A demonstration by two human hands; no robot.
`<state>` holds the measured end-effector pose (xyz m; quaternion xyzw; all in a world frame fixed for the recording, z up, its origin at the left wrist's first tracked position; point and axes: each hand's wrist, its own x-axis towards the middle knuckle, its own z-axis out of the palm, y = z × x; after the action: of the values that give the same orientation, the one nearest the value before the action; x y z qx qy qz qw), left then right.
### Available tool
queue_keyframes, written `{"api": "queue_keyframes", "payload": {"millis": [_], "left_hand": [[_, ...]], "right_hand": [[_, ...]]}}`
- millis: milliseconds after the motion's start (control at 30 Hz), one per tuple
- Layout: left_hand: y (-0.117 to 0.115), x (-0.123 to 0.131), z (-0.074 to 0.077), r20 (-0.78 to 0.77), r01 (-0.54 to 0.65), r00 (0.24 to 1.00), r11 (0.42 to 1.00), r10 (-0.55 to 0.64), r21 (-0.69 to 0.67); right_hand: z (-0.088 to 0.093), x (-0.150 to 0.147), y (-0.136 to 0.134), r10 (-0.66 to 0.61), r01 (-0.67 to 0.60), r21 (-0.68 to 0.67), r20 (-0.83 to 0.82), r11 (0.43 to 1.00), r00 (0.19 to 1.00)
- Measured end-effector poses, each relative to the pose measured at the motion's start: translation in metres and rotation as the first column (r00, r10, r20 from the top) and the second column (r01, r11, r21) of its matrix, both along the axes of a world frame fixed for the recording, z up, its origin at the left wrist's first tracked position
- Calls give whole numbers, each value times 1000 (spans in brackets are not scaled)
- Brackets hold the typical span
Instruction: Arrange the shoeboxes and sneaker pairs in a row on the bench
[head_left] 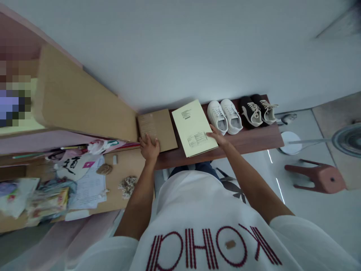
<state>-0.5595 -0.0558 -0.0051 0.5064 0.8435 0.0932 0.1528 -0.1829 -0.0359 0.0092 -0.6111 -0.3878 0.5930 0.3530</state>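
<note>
A brown cardboard box (pixel 165 130) lies on a narrow dark-red wooden shelf (pixel 254 140) against the wall. My left hand (pixel 150 149) rests on its near left corner, with the fingers spread. To its right is a pale yellow box (pixel 191 120) with printed labels, set at a slight angle. My right hand (pixel 219 137) holds the right edge of this box, one digit over the top and the others along the side. Just beyond that hand stand a pair of white sneakers (pixel 232 116) and a pair of black sneakers (pixel 251 111) with light laces.
A tall cardboard-coloured panel (pixel 84 98) rises at the left. Below it, a cluttered desk (pixel 118 199) carries papers (pixel 90 188), plastic bags and small items. On the floor at the right are a reddish plastic stool (pixel 324 178) and a standing fan (pixel 349 139).
</note>
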Motion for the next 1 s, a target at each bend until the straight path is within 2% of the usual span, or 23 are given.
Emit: {"api": "queue_keyframes", "payload": {"millis": [100,267,433,600,667,767,800,867,933,1000], "left_hand": [[4,5,-1,-53,83,995,996,-85,-39],[2,14,0,-77,132,988,991,-135,-37],[-5,21,1,-73,146,986,989,-148,-26],[-5,27,2,-91,100,991,995,-101,-15],[-4,29,2,-83,77,994,997,-76,1],[-2,30,6,-57,29,998,999,-28,27],[-1,32,8,-50,-3,999,999,5,33],[1,47,13,-58,-102,993,991,107,83],[5,87,18,-47,-186,979,964,198,190],[10,157,21,59,-159,987,943,148,293]], "right_hand": [[-26,8,-15,-83,71,-68,-203,995,976],[-54,8,-12,-221,183,-148,-302,972,927],[-65,17,3,-301,258,-169,-323,951,897],[-59,13,5,-348,309,-174,-286,935,893],[-53,14,0,-346,316,-178,-180,932,921],[-43,38,-20,-237,256,-141,138,956,962],[-39,52,-29,-186,220,-100,267,970,945],[-30,88,-42,-144,140,45,496,989,856],[-22,122,-43,-134,27,173,644,985,754],[-17,145,-31,-58,-98,169,731,981,680]]}}
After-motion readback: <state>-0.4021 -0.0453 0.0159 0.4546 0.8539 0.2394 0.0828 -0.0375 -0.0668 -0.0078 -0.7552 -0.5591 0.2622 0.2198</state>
